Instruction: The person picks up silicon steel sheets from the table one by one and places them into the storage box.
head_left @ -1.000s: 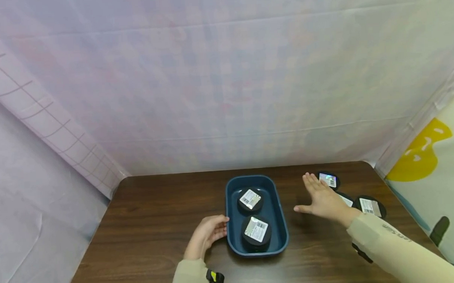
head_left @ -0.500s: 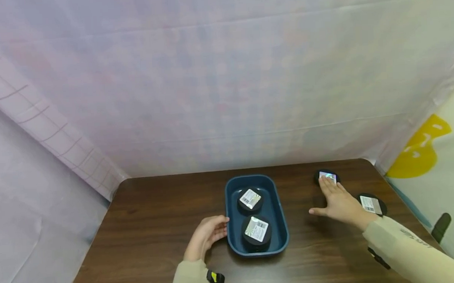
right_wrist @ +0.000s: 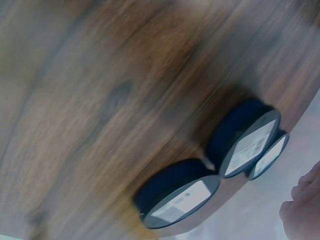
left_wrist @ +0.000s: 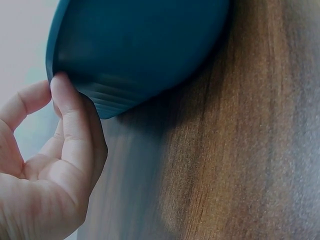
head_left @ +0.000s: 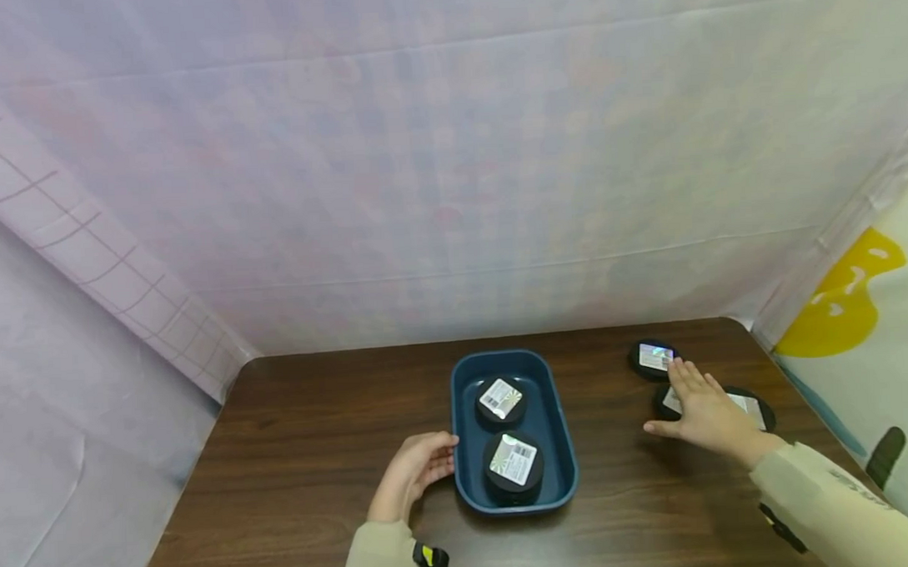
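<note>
The left hand (head_left: 418,464) pinches the tray (head_left: 555,447) at nine o'clock; the right hand (head_left: 705,412), grip wide, is by discs (head_left: 655,357) toward three o'clock.

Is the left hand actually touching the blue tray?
Touching: the left wrist view shows the left hand pinching the blue tray at its rim, with no gap visible.

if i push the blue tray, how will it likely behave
The blue tray looks stiff: it shows no bend where the left hand grips. Low and broad, it would probably slide, not tip. With space beside them, the black discs inside might shift.
</note>
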Action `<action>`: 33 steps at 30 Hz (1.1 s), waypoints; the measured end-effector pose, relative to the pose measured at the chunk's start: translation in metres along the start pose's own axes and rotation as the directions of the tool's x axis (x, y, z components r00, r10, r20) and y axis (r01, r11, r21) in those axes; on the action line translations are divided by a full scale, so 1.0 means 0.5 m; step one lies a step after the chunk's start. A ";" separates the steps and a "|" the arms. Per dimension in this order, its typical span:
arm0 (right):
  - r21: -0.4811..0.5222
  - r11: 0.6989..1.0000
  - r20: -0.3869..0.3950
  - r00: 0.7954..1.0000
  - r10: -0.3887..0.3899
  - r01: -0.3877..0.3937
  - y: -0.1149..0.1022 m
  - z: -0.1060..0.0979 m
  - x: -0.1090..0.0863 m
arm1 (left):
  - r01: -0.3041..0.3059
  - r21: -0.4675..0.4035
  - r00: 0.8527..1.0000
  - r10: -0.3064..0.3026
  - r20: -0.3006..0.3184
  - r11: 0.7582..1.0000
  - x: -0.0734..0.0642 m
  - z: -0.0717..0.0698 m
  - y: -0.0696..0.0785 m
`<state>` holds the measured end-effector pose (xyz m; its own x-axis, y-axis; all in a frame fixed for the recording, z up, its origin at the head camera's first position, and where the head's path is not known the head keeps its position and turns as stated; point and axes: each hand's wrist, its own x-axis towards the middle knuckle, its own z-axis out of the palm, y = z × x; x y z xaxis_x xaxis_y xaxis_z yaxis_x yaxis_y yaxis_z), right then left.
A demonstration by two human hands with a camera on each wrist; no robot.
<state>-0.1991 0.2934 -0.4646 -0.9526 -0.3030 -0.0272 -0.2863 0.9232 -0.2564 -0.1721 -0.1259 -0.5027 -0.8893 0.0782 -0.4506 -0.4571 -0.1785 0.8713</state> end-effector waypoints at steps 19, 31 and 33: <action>-0.018 0.997 0.014 0.998 0.069 -0.069 0.069 0.012 -0.010 | 0.007 -0.007 1.000 -0.007 -0.001 1.000 -0.001 -0.001 0.001; 0.023 0.996 0.044 0.995 0.088 -0.089 0.088 0.023 0.005 | 0.011 -0.009 1.000 -0.011 0.000 1.000 -0.009 0.002 0.006; 0.021 0.996 0.042 0.995 0.085 -0.086 0.088 0.023 0.006 | 0.014 -0.006 1.000 -0.014 0.002 1.000 -0.007 0.003 0.008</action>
<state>-0.2132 0.3304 -0.4873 -0.9685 -0.2327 -0.0892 -0.2008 0.9407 -0.2732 -0.1709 -0.1254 -0.4973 -0.8830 0.0829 -0.4620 -0.4692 -0.1833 0.8638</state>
